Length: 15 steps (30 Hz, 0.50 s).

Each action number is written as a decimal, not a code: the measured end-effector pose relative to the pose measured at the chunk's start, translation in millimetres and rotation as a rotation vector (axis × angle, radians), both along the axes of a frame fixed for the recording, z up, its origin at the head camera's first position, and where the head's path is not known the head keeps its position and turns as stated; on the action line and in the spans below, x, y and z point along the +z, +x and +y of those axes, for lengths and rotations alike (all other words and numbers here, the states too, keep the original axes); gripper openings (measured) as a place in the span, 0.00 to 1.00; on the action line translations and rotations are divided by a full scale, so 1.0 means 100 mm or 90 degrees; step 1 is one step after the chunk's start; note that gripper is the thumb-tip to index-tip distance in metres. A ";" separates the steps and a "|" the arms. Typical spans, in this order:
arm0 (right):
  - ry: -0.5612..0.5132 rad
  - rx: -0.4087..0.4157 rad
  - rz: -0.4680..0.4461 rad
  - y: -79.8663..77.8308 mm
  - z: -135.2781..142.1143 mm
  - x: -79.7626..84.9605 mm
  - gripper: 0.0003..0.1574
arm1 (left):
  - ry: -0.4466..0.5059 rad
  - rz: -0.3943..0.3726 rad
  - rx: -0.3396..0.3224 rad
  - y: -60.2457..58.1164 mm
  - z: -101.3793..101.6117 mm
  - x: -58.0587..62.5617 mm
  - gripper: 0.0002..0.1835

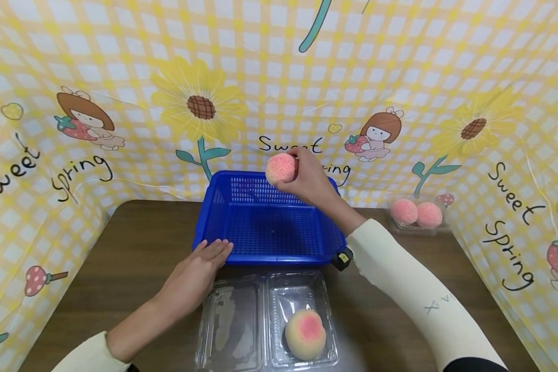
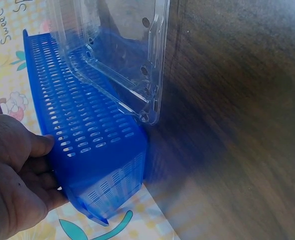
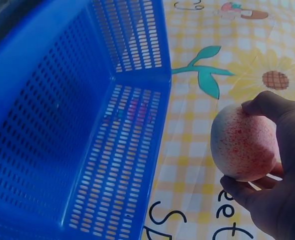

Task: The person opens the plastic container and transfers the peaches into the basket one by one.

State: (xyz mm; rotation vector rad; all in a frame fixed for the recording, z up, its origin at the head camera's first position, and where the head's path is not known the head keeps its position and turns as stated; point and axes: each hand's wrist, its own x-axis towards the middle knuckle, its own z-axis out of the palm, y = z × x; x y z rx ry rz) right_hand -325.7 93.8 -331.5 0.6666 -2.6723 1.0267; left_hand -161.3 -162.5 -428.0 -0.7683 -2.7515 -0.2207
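Note:
My right hand (image 1: pixel 309 178) holds a pink, fuzzy peach (image 1: pixel 281 169) above the far rim of a blue plastic basket (image 1: pixel 272 259). The right wrist view shows the thumb and fingers round the peach (image 3: pixel 242 145), apart from the basket wall. At the basket's near left corner, my left hand (image 1: pixel 195 276) grips the rim. There, the left wrist view shows its thumb against the basket's perforated outer side (image 2: pixel 82 115) and its fingers curved at the edge. In front of the basket lies an open clear plastic clamshell box (image 1: pixel 232 320). A pale peach with a pink patch (image 1: pixel 306 335) sits in its right half.
Another clear box (image 1: pixel 402 226) with two pink peaches (image 1: pixel 416 213) stands at the back right of the dark wooden table (image 1: pixel 144 232). A small black object with a yellow label (image 1: pixel 342 258) lies at the basket's near right corner. Yellow checked cloth (image 1: pixel 269 77) surrounds the table.

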 end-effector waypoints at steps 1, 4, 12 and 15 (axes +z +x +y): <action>0.007 0.002 0.001 -0.03 -0.01 0.00 0.48 | -0.001 0.002 0.000 0.00 0.00 0.00 0.24; 0.022 0.011 0.003 -0.10 -0.07 -0.01 0.48 | -0.003 0.004 0.001 -0.01 -0.01 0.01 0.24; 0.051 0.030 -0.020 -0.24 -0.27 -0.13 0.47 | -0.002 0.002 -0.006 0.00 -0.01 0.02 0.24; 0.074 0.039 -0.033 -0.24 -0.36 -0.16 0.48 | 0.002 0.001 -0.004 0.01 -0.01 0.01 0.24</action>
